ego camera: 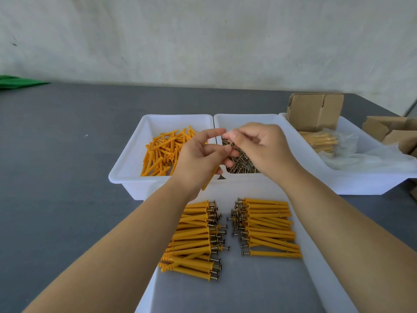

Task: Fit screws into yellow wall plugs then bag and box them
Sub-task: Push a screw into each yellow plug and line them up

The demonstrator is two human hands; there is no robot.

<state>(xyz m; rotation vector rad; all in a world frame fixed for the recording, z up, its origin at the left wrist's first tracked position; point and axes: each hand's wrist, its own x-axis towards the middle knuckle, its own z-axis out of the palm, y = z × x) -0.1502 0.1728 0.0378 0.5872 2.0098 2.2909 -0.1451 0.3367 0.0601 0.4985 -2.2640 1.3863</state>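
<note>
My left hand (pixel 200 154) grips a yellow wall plug (pixel 208 180) whose lower end sticks out below the palm. Between thumb and forefinger, my right hand (pixel 259 147) pinches a screw (pixel 228 144) right at the left hand's fingertips. Both hands hover over the seam between two white bins: the left bin (pixel 126 170) holds loose yellow plugs (pixel 164 154), the middle bin (pixel 248 119) holds loose screws (pixel 242 164). In the near white tray (pixel 316 267) lie two rows of assembled plugs with screws, one left (pixel 196 240), one right (pixel 268 227).
A third white bin (pixel 352 177) at the right holds a cardboard box (pixel 314 109) and clear bags of assembled plugs (pixel 322 141). More cardboard boxes (pixel 388 132) sit at the far right. A green object (pixel 18 81) lies at the far left on the grey table (pixel 67 154).
</note>
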